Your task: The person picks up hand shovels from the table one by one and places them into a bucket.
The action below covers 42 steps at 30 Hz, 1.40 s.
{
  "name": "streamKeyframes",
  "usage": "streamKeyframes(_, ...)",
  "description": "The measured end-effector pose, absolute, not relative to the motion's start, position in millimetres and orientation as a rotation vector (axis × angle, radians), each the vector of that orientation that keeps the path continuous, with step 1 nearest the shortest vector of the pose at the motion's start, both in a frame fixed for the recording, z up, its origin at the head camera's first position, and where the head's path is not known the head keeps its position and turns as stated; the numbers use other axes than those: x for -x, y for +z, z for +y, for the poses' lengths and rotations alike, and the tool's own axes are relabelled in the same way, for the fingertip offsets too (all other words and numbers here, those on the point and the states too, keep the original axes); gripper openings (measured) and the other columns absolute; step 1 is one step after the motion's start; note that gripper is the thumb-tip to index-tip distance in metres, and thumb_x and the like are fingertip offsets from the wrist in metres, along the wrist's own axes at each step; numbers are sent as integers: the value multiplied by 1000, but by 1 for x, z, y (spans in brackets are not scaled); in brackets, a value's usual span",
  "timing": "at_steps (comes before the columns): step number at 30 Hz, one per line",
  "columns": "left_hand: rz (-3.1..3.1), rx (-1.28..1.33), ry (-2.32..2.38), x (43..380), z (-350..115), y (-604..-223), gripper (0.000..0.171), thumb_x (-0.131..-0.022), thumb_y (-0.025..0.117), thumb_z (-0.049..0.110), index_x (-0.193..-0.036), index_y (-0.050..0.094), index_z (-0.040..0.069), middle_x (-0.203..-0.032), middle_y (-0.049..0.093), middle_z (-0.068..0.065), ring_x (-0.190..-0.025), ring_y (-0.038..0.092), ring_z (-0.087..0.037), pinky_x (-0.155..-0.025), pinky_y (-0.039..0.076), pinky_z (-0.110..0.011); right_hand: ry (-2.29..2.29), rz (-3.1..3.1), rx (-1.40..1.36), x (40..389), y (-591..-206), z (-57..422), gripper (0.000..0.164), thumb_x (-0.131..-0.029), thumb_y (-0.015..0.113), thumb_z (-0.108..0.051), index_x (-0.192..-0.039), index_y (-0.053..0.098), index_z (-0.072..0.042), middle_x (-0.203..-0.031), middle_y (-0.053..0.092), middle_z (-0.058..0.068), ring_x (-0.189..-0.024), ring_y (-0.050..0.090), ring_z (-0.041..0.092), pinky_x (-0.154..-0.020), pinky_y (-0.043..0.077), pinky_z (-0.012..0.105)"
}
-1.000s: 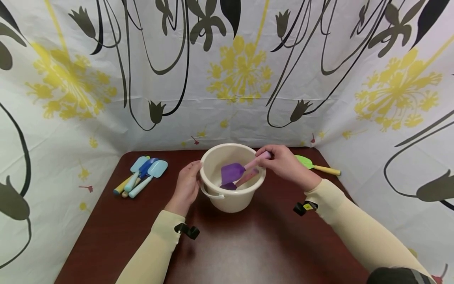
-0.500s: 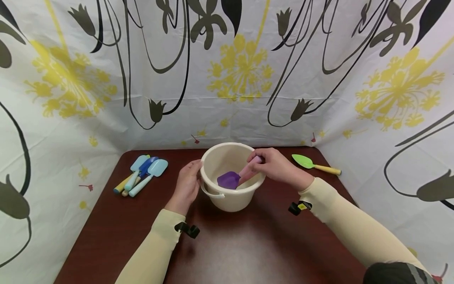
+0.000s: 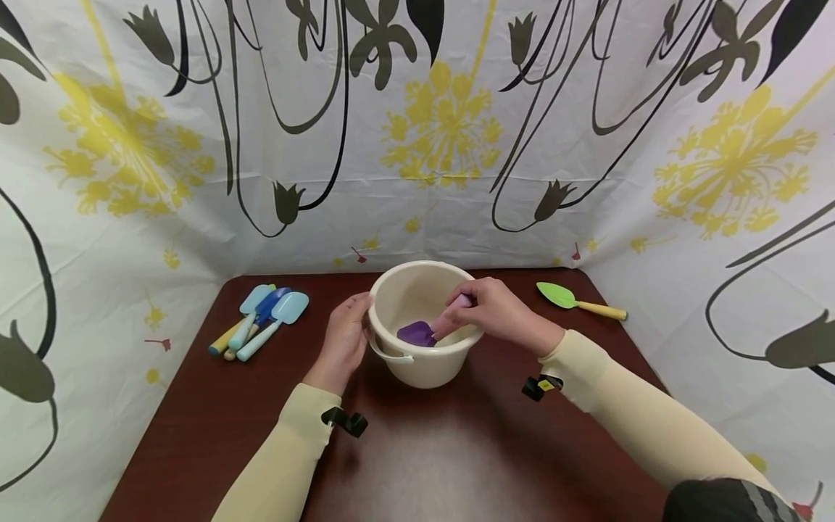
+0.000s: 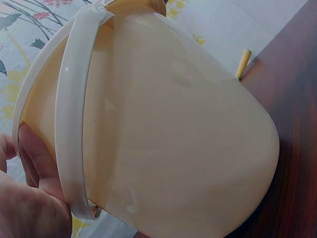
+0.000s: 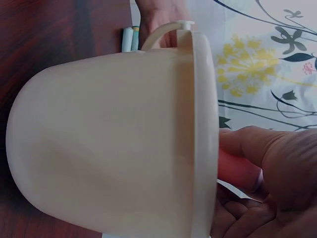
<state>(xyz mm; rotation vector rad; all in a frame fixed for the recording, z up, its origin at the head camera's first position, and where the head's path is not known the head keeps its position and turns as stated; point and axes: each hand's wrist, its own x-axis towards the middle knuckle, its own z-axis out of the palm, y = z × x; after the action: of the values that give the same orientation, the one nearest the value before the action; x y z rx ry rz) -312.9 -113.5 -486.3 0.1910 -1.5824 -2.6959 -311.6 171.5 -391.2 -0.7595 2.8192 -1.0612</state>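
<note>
A cream bucket (image 3: 427, 371) stands upright on the dark table, its handle hanging down the near side. My left hand (image 3: 346, 333) grips the bucket's left rim; in the left wrist view the fingers (image 4: 39, 161) curl over it. Inside the bucket, a purple-bladed toy shovel (image 3: 416, 333) slants down to the left. My right hand (image 3: 489, 312), above the right rim, holds its pink handle (image 3: 448, 321). In the right wrist view the handle (image 5: 237, 171) shows between thumb and fingers, while the bucket wall hides the blade.
Several blue and light-blue toy shovels (image 3: 291, 308) lie in a pile at the table's left. A green trowel (image 3: 557, 294) with a yellow handle lies at the back right. Patterned white cloth (image 3: 417, 217) surrounds the table (image 3: 391, 464) at the back and sides.
My right hand has moved left and lowered the purple shovel deeper into the bucket. A second purple blade seen beneath it earlier no longer shows separately. My left hand stays on the rim.
</note>
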Motion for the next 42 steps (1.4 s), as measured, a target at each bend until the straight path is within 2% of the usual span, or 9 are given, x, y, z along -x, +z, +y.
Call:
streamKeyframes(8, -1603, -186, -2689, 313, -114, -486, 26, -108, 71, 19, -126, 71, 0, -117, 69, -7, -105, 59, -22, -80, 52, -26, -1051, 2802, 788, 308, -394, 161, 5, -97, 83, -23, -101, 84, -19, -95, 80, -9, -104, 74, 15, -84, 59, 37)
streamKeyframes(11, -1609, -185, -2685, 313, -114, -486, 27, -108, 71, 19, -126, 71, -1, -117, 69, -7, -104, 59, -23, -80, 51, -27, -1062, 2778, 762, 307, -395, 158, 5, -96, 85, -24, -96, 82, -20, -90, 79, -10, -97, 73, 12, -78, 59, 34)
streamKeyframes(15, -1596, -184, -2689, 313, -114, -486, 25, -108, 70, 18, -124, 71, -1, -116, 69, -8, -104, 59, -24, -79, 51, -27, -1073, 2738, 764, 306, -398, 156, 15, -92, 92, -29, -90, 79, -21, -84, 77, -9, -84, 71, 12, -69, 56, 31)
streamKeyframes(21, -1583, -193, -2693, 313, -113, -486, 23, -108, 69, 17, -123, 72, -1, -115, 69, -8, -104, 59, -25, -78, 51, -27, -1051, 2713, 787, 307, -398, 153, 16, -93, 91, -26, -88, 77, -19, -83, 79, -9, -83, 73, 9, -70, 56, 29)
streamKeyframes(31, -1592, -193, -2689, 311, -113, -485, 24, -108, 70, 18, -124, 72, 0, -113, 69, -7, -101, 59, -23, -76, 51, -26, -984, 2726, 870, 310, -398, 150, 25, -87, 97, -25, -82, 74, -17, -72, 64, -10, -70, 59, 8, -65, 49, 25)
streamKeyframes(35, -1602, -199, -2684, 311, -113, -486, 24, -108, 70, 18, -124, 72, 1, -113, 69, -7, -100, 60, -23, -76, 51, -26, -945, 2720, 918, 311, -399, 147, 23, -90, 92, -15, -80, 71, -15, -72, 63, -12, -68, 57, 6, -63, 46, 24)
streamKeyframes(38, -1599, -194, -2685, 311, -113, -486, 24, -108, 70, 18, -124, 72, 1, -113, 69, -6, -99, 60, -22, -75, 50, -26, -911, 2722, 914, 310, -399, 145, 21, -91, 86, -9, -79, 69, -14, -73, 69, -14, -67, 56, 5, -62, 44, 24)
streamKeyframes(42, -1593, -190, -2691, 311, -114, -485, 23, -108, 69, 17, -124, 72, 1, -112, 69, -6, -97, 59, -21, -74, 49, -26, -844, 2742, 912, 310, -398, 142, 22, -91, 84, -8, -77, 69, -15, -72, 69, -14, -67, 55, 4, -62, 44, 24)
